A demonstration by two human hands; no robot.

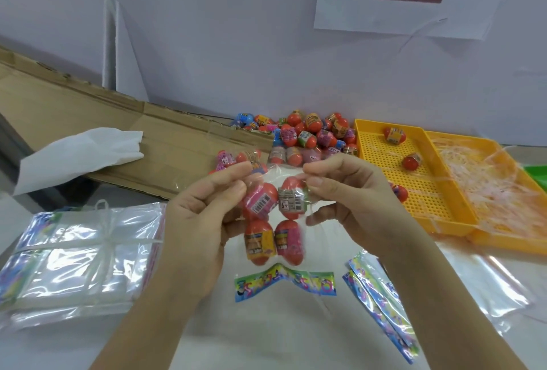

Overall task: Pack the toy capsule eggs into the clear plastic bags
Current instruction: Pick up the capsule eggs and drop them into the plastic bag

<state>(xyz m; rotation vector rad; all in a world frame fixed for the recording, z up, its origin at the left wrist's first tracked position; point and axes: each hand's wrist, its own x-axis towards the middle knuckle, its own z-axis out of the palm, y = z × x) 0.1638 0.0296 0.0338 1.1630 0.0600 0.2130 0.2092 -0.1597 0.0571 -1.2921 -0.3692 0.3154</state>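
From the head view, the left hand [204,215] and right hand [352,204] each pinch a top corner of a clear bag [281,173], held up above the table. Four capsule eggs [291,201] sit inside it. Behind lies the loose egg pile [310,135], with a yellow tray [429,192] to the right and a tied bundle of bags [83,254] on the left.

We hold both hands raised above the middle of the table [266,337], with our bare forearms coming up from its near edge and converging. Our left hand [204,215] pinches the top edge of the clear bag [278,173] between thumb and forefinger, the other fingers curled beneath. Our right hand [349,207] pinches the same edge just beside it, palm turned inward, lower fingers loosely curled.
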